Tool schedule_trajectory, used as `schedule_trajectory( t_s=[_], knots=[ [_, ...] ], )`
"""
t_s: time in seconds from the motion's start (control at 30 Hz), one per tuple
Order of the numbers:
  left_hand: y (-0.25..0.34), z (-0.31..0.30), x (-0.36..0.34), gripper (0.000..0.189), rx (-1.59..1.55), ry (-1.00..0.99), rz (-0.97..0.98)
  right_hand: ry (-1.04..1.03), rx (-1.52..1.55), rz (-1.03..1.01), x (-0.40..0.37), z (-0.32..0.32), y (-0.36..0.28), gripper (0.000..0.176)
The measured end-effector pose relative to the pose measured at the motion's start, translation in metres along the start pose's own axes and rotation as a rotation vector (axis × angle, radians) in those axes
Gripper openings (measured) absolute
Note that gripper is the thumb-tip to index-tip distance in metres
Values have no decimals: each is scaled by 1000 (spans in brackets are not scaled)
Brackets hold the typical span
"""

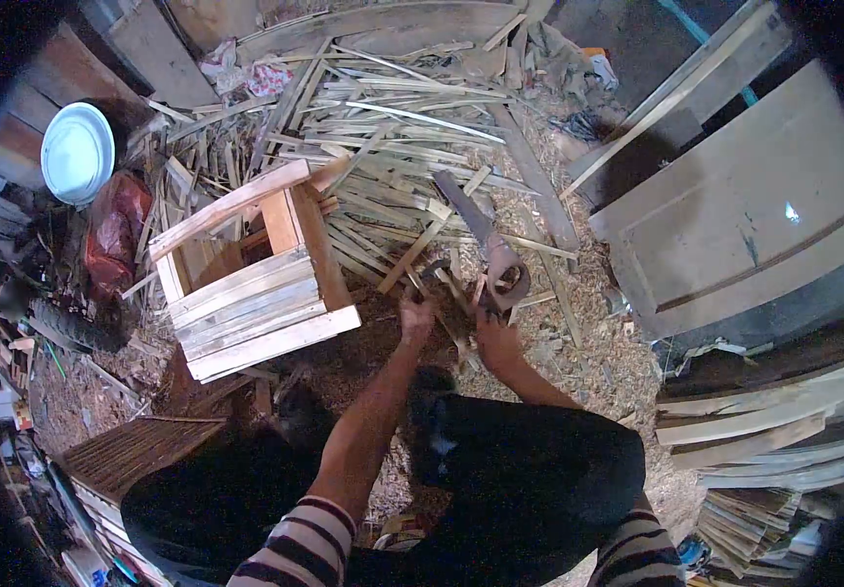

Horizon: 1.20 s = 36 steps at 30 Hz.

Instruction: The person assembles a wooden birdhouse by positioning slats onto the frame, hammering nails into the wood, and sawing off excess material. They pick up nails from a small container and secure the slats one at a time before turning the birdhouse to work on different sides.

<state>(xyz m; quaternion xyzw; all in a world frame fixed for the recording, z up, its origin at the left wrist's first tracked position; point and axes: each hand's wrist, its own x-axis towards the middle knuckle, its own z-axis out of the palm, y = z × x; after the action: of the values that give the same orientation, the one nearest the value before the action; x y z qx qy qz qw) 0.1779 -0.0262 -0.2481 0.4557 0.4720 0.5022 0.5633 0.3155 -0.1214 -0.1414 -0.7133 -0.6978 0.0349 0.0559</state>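
In the head view my left hand (416,319) is low among loose wood pieces, its fingers closed beside a short wooden strip (416,283); what it grips I cannot make out. My right hand (497,338) reaches down just below the handle of a handsaw (507,277), its fingers in shadow and partly hidden. The saw's blade (463,207) points away over the scrap wood. Left of my hands stands a wooden box frame (246,315) built of pale slats, with an opening in its top.
A heap of thin wood strips (393,147) spreads beyond the box. At the left are a white basin (78,154) and a red plastic bag (117,235). A wooden panel (735,205) leans at the right, above stacked boards (764,416). Shavings (588,391) cover the floor.
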Motion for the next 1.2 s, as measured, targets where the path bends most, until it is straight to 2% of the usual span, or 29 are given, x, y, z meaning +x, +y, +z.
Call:
schedule_trajectory(
  t_s=[0.03, 0.07, 0.13, 0.2, 0.27, 0.3, 0.37, 0.43, 0.5, 0.53, 0.57, 0.6, 0.63, 0.67, 0.7, 0.73, 0.77, 0.8, 0.87, 0.9, 0.93, 1.0, 1.07, 1.13, 1.2],
  knots=[
    [20, 1, -5, 28, -20, 5, 39, -184, 109, 96, -5, 7, 6, 44],
    [42, 3, -9, 30, -41, 6, 86, -172, 113, 89, -5, 2, 7, 44],
    [91, 7, -20, 35, -23, -17, 168, -346, 307, 256, 3, -12, 9, 42],
    [128, 6, -28, 43, 269, -113, 153, -326, 328, 190, 9, -3, 20, 41],
    [162, 9, -25, 38, 216, -242, 132, 213, 91, -422, 17, -23, 21, 41],
    [185, 12, -25, 30, 252, -222, 119, -109, 436, 83, 20, -37, 17, 45],
    [223, 16, -21, 22, 312, -154, 124, -53, 506, 34, 37, -105, -2, 41],
    [253, 10, -9, 29, 343, -62, 196, 0, 576, -9, 58, -149, -10, 37],
    [279, -4, 5, 30, 317, 36, 240, -405, 921, 400, 81, -182, -9, 26],
    [302, -14, 10, 31, 293, 106, 254, -393, 923, 378, 89, -203, -19, 26],
    [326, -28, 13, 31, 378, 127, 183, -409, 867, 269, 96, -226, -28, 25],
    [348, -40, 16, 34, 75, 114, 122, -424, 807, 161, 101, -249, -38, 25],
    [354, -61, 32, 45, 90, 75, 253, -470, 854, 139, 106, -268, -51, 33],
    [357, -82, 42, 53, 175, 129, 357, -469, 854, 121, 109, -284, -68, 33],
    [342, -107, 65, 60, 139, 171, 293, -499, 901, 113, 110, -298, -87, 34],
    [371, -125, 55, 63, -143, 95, 198, -533, 946, 106, 110, -306, -105, 36],
    [399, -142, 44, 67, -215, 107, 192, -523, 952, 192, 111, -302, -122, 39],
    [422, -159, 35, 72, -287, 119, 188, -529, 953, 175, 108, -300, -140, 39],
    [435, -196, 35, 66, -424, 230, 88, -487, 1179, 82, 101, -294, -174, 42],
    [436, -210, 31, 59, -392, 305, 115, -516, 1308, 53, 99, -288, -186, 45],
    [425, -233, 34, 57, -302, 309, 119, -500, 1360, 67, 95, -289, -201, 44],
    [400, -263, 39, 55, -365, 463, 114, -531, 1298, 124, 93, -306, -218, 42],
    [389, -278, 35, 53, -445, 597, 81, -472, 1386, 97, 106, -275, -213, 40],
    [376, -286, 32, 51, -444, 558, 118, -413, 1459, 70, 112, -268, -215, 39],
    [365, -286, 33, 49, -311, 448, 144, -226, 1456, 201, 121, -263, -220, 39]
  ],
)
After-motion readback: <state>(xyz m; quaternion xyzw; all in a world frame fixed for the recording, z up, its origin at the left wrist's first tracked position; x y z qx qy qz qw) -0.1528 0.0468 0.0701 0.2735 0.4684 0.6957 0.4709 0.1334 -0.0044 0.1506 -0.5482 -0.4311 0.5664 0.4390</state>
